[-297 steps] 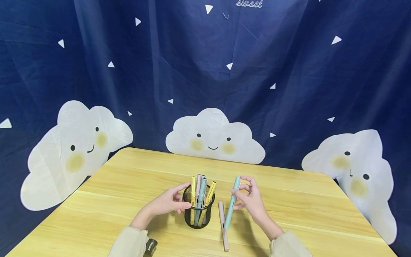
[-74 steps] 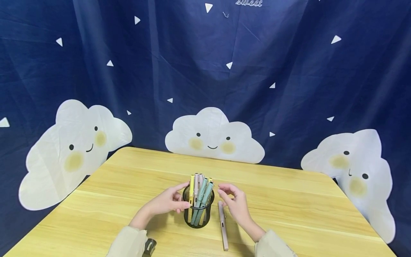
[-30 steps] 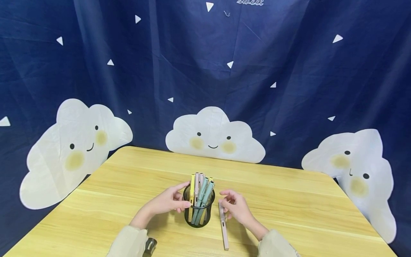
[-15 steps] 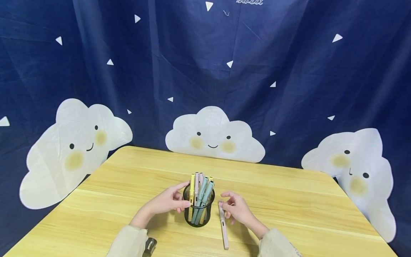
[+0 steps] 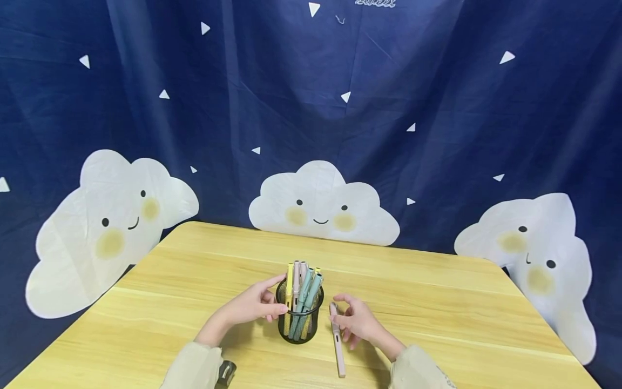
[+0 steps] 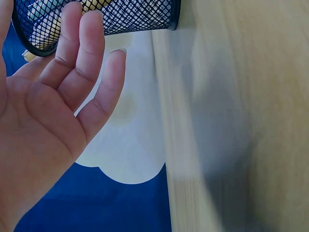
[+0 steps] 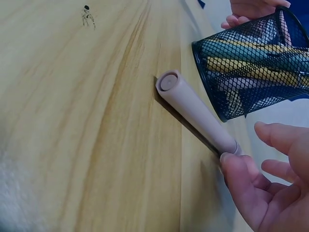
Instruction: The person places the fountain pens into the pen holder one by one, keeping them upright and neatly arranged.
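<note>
A black mesh pen cup stands on the wooden table, with several yellow, pale pink and teal pens upright in it. My left hand holds the cup's left side between forefinger and thumb at the rim; its other fingers show loose below the cup in the left wrist view. Right of the cup lies one pale pink pen, blunt end toward me. The thumb and a finger of my right hand pinch its far end, while the forefinger sticks out toward the cup.
The light wooden table reaches back to a dark blue curtain printed with white clouds and triangles. A small black object sits at my left cuff.
The teal pen that was in my right hand now stands in the cup. Since then that hand has come down to the far end of the pink pen. The left hand stays at the cup.
</note>
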Demonstrator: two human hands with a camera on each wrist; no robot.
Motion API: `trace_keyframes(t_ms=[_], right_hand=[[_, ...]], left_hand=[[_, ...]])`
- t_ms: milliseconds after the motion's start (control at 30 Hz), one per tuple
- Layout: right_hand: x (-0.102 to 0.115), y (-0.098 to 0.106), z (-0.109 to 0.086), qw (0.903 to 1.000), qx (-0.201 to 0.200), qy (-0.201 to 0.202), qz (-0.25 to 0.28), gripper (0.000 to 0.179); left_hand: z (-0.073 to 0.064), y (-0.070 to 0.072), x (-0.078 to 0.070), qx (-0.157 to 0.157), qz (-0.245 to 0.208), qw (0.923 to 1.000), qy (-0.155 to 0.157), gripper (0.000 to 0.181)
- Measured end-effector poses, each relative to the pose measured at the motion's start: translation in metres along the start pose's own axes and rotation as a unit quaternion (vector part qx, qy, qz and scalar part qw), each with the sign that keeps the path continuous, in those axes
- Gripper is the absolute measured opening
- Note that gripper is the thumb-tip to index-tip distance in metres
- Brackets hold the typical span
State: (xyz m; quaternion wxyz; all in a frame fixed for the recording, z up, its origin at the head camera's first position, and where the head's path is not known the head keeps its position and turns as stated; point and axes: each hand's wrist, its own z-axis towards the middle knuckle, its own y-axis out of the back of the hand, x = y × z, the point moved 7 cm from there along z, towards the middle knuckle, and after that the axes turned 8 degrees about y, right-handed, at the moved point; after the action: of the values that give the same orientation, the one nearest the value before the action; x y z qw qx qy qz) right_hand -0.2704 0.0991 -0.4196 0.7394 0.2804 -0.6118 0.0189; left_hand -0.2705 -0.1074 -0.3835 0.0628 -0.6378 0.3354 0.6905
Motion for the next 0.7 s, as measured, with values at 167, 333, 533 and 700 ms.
trace_keyframes(t_ms=[167,333,533,700], right_hand=[[-0.0037,-0.0012,-0.0007,0.9998,0.003,-0.018,0.007,0.057],[-0.0045,-0.0016,-0.0011,0.9996,0.003,-0.026,0.012,0.06],[-0.0038,-0.0029,-0.0015,0.9994,0.008,-0.034,0.003,0.07],[-0.0033,-0.0048,-0.0017,0.9992,0.013,-0.036,-0.008,0.072]], left_hand=[[-0.0007,0.0,-0.0009,0.001,-0.001,1.0,-0.002,0.081],[-0.0008,-0.0001,-0.001,0.0,0.0,1.0,-0.005,0.081],[-0.0001,0.0005,0.0013,-0.004,0.0,1.0,0.002,0.081],[0.0002,0.0004,0.0014,-0.007,0.002,1.0,0.003,0.08]])
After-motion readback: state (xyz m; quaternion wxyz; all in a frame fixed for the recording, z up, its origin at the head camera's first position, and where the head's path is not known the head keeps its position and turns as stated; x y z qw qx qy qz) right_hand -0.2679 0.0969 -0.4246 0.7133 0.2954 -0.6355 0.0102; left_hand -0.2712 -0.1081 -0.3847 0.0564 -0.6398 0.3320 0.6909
